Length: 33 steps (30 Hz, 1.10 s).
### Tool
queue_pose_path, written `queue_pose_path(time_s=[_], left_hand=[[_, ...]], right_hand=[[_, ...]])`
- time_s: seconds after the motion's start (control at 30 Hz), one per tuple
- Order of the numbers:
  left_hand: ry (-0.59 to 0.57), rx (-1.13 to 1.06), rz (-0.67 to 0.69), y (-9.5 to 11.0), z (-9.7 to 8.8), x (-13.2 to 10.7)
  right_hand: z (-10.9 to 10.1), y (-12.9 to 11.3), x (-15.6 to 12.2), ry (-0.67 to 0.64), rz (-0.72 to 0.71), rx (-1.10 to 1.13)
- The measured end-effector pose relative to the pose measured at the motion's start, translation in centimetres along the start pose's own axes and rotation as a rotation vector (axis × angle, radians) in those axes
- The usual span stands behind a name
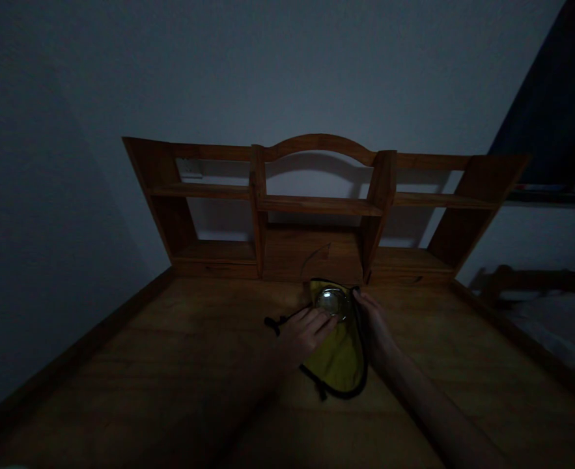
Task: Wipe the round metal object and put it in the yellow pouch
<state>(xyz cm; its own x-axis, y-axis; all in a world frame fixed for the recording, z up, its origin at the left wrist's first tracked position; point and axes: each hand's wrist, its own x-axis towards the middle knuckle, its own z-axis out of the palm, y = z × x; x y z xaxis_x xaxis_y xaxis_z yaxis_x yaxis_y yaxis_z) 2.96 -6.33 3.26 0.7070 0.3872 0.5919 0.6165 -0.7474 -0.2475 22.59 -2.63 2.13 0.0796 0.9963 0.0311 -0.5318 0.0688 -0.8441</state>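
Observation:
A yellow pouch (342, 359) with black trim and a black drawstring (273, 323) lies on the wooden desk (170, 365). A shiny round metal object (331, 301) shows at the pouch's far, open end. My left hand (305, 334) rests on the pouch's left side, fingers curled at the edge of the metal object. My right hand (372, 324) grips the pouch's right edge near the opening. The room is dim, so finer detail is hard to make out.
A wooden shelf unit (316, 205) with an arched top stands at the desk's back against a pale wall. A raised rim (72, 355) runs along the desk's sides. A white bed (560, 326) and a dark curtain (555, 111) are at the right.

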Motion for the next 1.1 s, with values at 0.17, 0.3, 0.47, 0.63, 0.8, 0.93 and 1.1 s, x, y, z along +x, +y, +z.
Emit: queue_pose_path(time_s=[0.17, 0.3, 0.47, 0.63, 0.8, 0.93, 1.1], left_hand=[[-0.062, -0.033, 0.010, -0.2, 1.3, -0.2], [-0.101, -0.059, -0.004, 0.1, 2.5, -0.7], [-0.146, -0.106, -0.091, 0.1, 3.0, -1.3], [-0.194, -0.181, -0.161, -0.2, 2.3, -0.6], [-0.069, -0.404, -0.333, -0.2, 2.0, 0.2], [0.107, -0.520, -0.620, -0.4, 3.1, 0.2], [0.059, -0.518, -0.761, -1.2, 5.5, -0.4]], right_hand=[[-0.8, -1.8, 0.1, 0.260, -0.245, -0.267], [-0.2, -2.5, -1.1, 0.078, -0.451, -0.639], [1.0, -1.2, -2.9, -0.364, -0.604, -1.158], [1.3, -1.6, -3.1, -0.548, -0.710, -1.466], [1.0, -1.8, -2.7, -0.643, -0.693, -1.574], [0.8, -1.1, -2.5, -0.666, -0.671, -1.576], [0.8, -0.8, -2.5, -0.639, -0.683, -1.517]])
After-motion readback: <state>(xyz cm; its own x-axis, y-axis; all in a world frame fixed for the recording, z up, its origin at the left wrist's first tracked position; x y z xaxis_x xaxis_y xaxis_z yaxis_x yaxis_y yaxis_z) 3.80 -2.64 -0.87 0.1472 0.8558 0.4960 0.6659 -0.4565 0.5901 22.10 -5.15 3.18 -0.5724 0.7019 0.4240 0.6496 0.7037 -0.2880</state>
